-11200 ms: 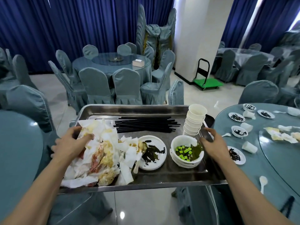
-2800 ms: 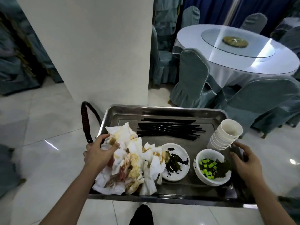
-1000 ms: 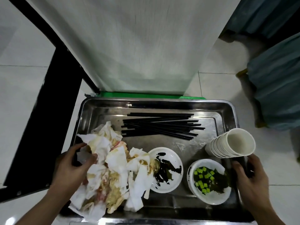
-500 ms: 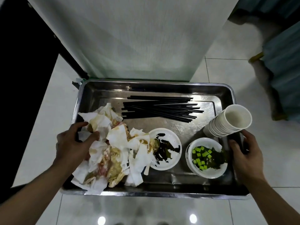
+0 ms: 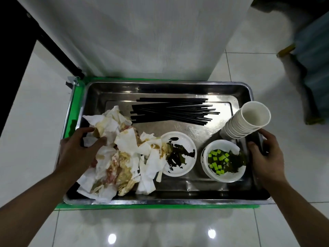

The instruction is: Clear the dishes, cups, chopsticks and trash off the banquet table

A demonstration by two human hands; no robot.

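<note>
A steel tray (image 5: 178, 90) rests on a green cart platform (image 5: 71, 111). It holds a heap of soiled napkins (image 5: 121, 157), a bundle of black chopsticks (image 5: 170, 111), a white plate with dark scraps (image 5: 179, 154), a stack of white bowls with green cubes (image 5: 224, 161) and a leaning stack of white cups (image 5: 247, 122). My left hand (image 5: 78, 150) grips the tray's left rim, its thumb on the napkins. My right hand (image 5: 267, 154) grips the right rim, beside the cups.
A white pillar (image 5: 142, 36) rises right behind the tray. The cart's black handle bar (image 5: 53, 41) slants up at the far left. A chair in a blue cover (image 5: 311, 50) stands at the right on the glossy tiled floor (image 5: 160, 229).
The tray has come down onto the green cart platform, whose edges now show around it. Both hands keep their hold on the rims.
</note>
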